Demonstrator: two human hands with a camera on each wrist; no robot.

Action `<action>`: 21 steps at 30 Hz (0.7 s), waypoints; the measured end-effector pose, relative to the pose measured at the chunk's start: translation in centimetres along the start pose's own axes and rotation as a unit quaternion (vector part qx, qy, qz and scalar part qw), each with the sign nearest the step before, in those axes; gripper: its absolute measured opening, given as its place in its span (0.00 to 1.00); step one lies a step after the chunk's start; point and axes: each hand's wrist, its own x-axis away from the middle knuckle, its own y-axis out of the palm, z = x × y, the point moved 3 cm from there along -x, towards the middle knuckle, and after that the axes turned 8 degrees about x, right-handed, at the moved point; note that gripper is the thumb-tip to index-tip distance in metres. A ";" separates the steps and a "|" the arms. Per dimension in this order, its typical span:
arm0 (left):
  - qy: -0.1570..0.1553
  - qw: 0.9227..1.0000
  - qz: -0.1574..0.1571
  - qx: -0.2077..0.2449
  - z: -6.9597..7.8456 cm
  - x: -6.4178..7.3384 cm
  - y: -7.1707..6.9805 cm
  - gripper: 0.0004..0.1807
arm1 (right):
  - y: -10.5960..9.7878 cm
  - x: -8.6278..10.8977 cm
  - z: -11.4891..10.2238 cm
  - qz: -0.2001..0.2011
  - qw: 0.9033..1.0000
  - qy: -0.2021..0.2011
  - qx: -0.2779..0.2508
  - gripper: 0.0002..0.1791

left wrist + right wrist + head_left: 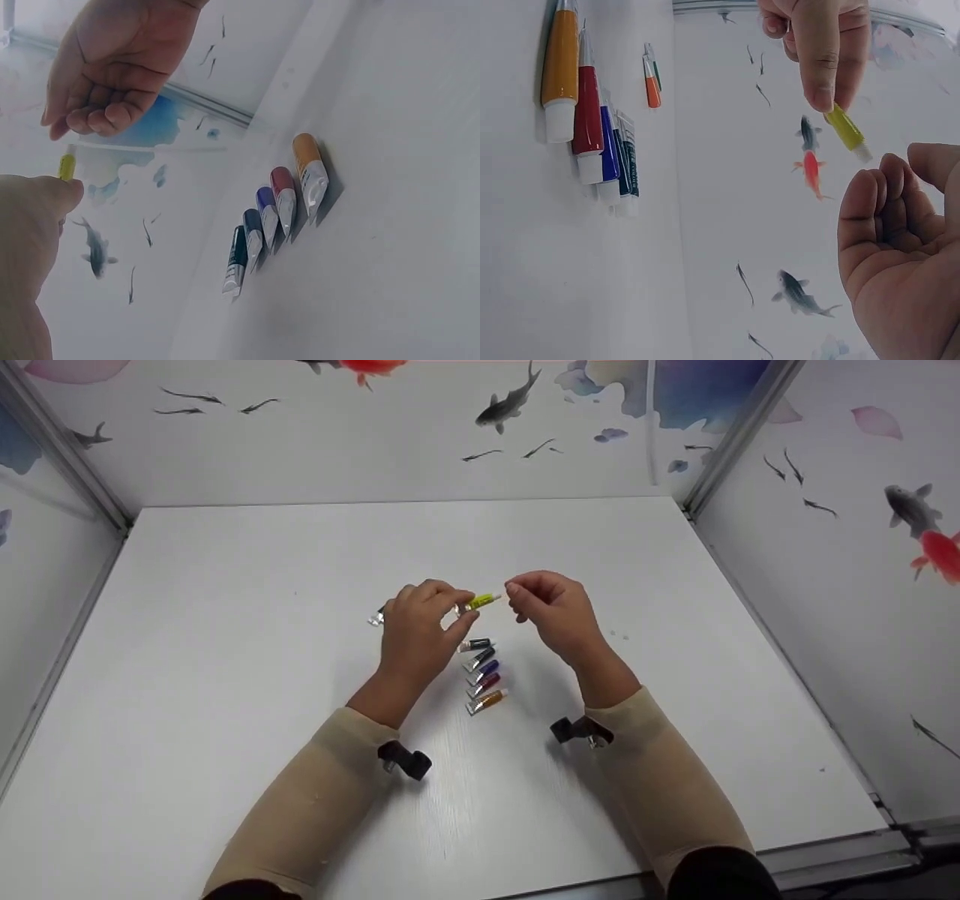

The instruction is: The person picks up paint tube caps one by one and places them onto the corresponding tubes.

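My left hand [424, 626] pinches a small yellow paint tube [481, 601] between thumb and fingertips, above the table. The tube's white cap [863, 153] points toward my right hand [559, 615]. That hand is beside the cap but apart from it, fingers loosely bent, with nothing visible between thumb and fingers. Below the hands lies a column of paint tubes: an ochre tube [487, 703], a red tube [484, 684], a blue-violet tube [484, 671] and two dark tubes, including a dark teal tube [236, 259].
An orange-red tube [652, 91] and a green tube [657, 73] lie apart from the column; in the head view my left hand mostly covers that spot. Tiny specks [619, 635] lie right of my right hand. Printed panels [337, 442] enclose the white table [225, 660].
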 end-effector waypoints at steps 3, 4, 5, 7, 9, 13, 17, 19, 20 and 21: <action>-0.012 1.000 -0.008 -0.004 -0.5 -0.2 0.4 0.14 | -0.3 0.0 0.1 0.005 1.000 0.000 -0.009 0.12; -0.016 1.000 -0.012 -0.005 -0.7 -0.3 0.5 0.14 | -0.4 0.1 0.1 0.007 1.000 0.001 -0.010 0.12; -0.021 1.000 -0.015 -0.006 -0.9 -0.3 0.7 0.14 | -0.5 0.1 0.2 0.008 1.000 0.002 -0.012 0.12; -0.031 0.999 -0.024 -0.010 -1.4 -0.4 1.0 0.14 | -0.7 0.1 0.3 0.010 1.000 0.004 -0.008 0.12; -0.041 0.998 -0.035 -0.013 -1.8 -0.5 1.4 0.14 | -1.0 0.2 0.5 0.014 1.000 0.008 -0.005 0.12; -0.056 0.997 -0.054 -0.021 -2.6 -0.7 2.2 0.14 | -1.6 0.4 1.0 0.021 1.000 0.017 -0.001 0.13; -0.065 0.995 -0.069 -0.028 -3.0 -0.7 2.8 0.14 | -2.5 0.4 1.7 0.027 0.999 0.027 0.007 0.13; -0.067 0.995 -0.074 -0.030 -3.1 -0.7 3.0 0.14 | -3.0 0.4 2.0 0.031 0.999 0.031 0.014 0.14; -0.068 0.994 -0.077 -0.032 -3.1 -0.8 3.1 0.14 | -3.3 0.5 2.1 0.034 0.999 0.033 0.015 0.14; -0.069 0.994 -0.080 -0.033 -3.2 -0.8 3.2 0.14 | -3.6 0.5 2.3 0.038 0.999 0.034 0.016 0.14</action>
